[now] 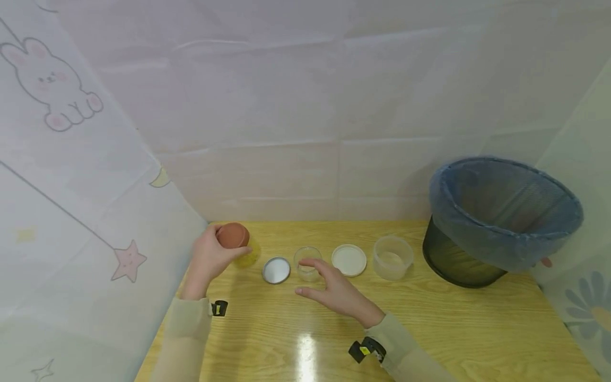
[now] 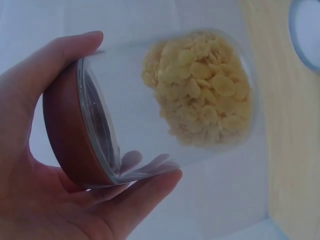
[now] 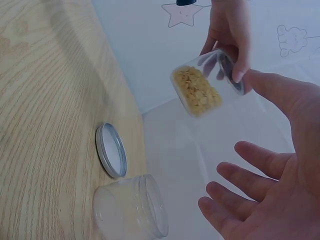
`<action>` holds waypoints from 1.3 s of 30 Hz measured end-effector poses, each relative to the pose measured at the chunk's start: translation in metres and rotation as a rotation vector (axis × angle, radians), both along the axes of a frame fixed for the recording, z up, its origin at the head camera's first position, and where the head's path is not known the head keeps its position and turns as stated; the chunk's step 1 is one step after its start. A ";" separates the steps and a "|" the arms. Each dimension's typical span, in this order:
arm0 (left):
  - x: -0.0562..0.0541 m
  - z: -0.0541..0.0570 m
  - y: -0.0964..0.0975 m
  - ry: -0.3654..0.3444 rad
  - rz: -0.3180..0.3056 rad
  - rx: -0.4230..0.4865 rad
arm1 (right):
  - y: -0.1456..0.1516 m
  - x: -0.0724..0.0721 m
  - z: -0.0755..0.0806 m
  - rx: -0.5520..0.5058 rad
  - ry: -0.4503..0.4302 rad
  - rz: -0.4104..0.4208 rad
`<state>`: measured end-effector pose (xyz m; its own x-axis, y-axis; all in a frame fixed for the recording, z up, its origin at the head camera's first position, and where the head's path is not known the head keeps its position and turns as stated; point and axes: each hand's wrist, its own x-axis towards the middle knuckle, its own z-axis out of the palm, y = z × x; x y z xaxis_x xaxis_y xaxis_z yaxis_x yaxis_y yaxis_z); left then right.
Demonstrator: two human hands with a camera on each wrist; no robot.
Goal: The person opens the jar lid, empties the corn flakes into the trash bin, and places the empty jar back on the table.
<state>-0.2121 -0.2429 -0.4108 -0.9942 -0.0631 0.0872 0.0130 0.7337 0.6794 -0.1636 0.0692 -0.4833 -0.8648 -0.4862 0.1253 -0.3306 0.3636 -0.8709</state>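
My left hand [image 1: 210, 259] grips a transparent jar by its brown lid [image 1: 233, 235], thumb on one side and fingers on the other. Pale yellow flakes [image 2: 205, 92] lie toward the bottom of this jar [image 3: 212, 80], which is raised off the table and tilted in the right wrist view. My right hand [image 1: 341, 291] holds nothing; its fingers and thumb are spread apart. It hovers by a small transparent jar [image 3: 122, 207] without a lid, partly covering it in the head view. A silver-rimmed lid [image 1: 276, 270] lies flat between the two jars.
Right of the small jar lie a white round lid [image 1: 349, 260] and an uncovered translucent tub [image 1: 392, 259]. Farther right stands a black mesh bin [image 1: 458, 265] with a blue liner [image 1: 501, 239]. Fabric-covered walls [image 1: 286, 106] border the wood-grain table [image 1: 267, 329] at back and sides.
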 end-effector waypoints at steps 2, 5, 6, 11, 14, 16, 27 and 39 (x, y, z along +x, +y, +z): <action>0.003 0.005 0.007 0.001 -0.021 0.003 | 0.000 0.000 0.001 -0.006 -0.009 -0.002; 0.008 0.013 0.018 0.005 -0.061 0.016 | 0.000 0.000 0.002 -0.022 -0.015 -0.007; 0.010 0.015 0.023 0.008 -0.075 0.022 | 0.000 0.000 0.003 -0.025 -0.020 -0.011; 0.019 0.027 0.043 0.049 -0.157 0.017 | 0.000 0.001 0.006 -0.042 0.008 -0.029; 0.025 0.033 0.054 0.060 -0.204 0.018 | -0.001 0.002 0.008 -0.052 0.011 -0.037; 0.030 0.036 0.061 0.058 -0.233 0.024 | 0.000 0.002 0.009 -0.066 0.010 -0.034; 0.045 0.039 0.095 0.111 -0.385 0.036 | 0.004 -0.002 0.014 -0.157 0.077 0.025; 0.057 0.041 0.115 0.200 -0.573 0.096 | 0.018 -0.007 0.012 -0.259 0.110 0.090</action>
<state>-0.1548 -0.1279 -0.3693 -0.8374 0.4595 0.2961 0.5213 0.5083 0.6854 -0.1702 0.0871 -0.4709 -0.7943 -0.4998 0.3455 -0.4487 0.0992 -0.8881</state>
